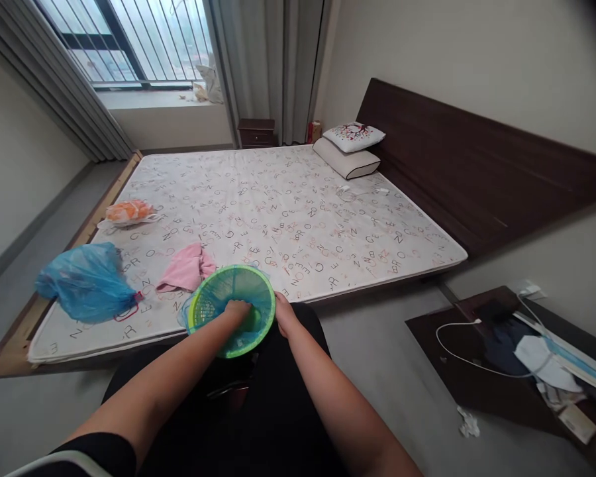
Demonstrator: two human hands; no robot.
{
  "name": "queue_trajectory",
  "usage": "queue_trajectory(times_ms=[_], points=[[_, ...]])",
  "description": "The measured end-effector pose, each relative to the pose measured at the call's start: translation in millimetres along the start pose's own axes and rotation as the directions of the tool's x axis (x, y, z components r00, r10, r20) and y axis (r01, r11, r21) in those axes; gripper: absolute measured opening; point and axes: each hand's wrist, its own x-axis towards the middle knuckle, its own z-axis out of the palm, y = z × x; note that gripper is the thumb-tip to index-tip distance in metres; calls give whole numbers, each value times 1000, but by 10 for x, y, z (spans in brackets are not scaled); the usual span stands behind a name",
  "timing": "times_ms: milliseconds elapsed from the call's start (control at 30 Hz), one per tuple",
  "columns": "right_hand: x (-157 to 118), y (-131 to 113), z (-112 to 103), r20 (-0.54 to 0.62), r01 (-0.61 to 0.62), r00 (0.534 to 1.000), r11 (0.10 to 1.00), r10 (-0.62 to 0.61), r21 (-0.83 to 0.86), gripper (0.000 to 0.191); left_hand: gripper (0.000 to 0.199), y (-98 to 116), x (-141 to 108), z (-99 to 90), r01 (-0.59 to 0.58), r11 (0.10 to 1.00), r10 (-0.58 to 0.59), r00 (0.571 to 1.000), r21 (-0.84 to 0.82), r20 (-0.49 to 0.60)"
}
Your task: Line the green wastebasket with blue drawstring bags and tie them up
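Observation:
A green basket (269,323) lined with a thin blue bag sits tilted over my lap, at the near edge of the bed. My left hand (238,311) reaches down inside it against the lining, its fingers closed and their tips hidden, so what they grip cannot be made out. On the basket's right rim rests my right hand (284,314), gripping it from outside. A pink cloth (186,268) lies on the mattress just behind the basket to the left. Farther left is a full blue plastic bag (87,281) with a red handle or tie.
An orange-and-white bag (129,212) lies on the mattress (258,192) at the left. Two pillows (350,152) rest by the dark headboard (451,159). A bedside table (427,338) with cables and a white mask stands right; crumpled tissue (469,423) lies on the floor.

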Motion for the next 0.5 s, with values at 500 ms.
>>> queue_trajectory(times_ms=[500], points=[[-77, -103, -24, 79, -95, 992, 995, 95, -7, 48, 31, 46, -164, -256, 111, 994, -107, 977, -11, 183]])
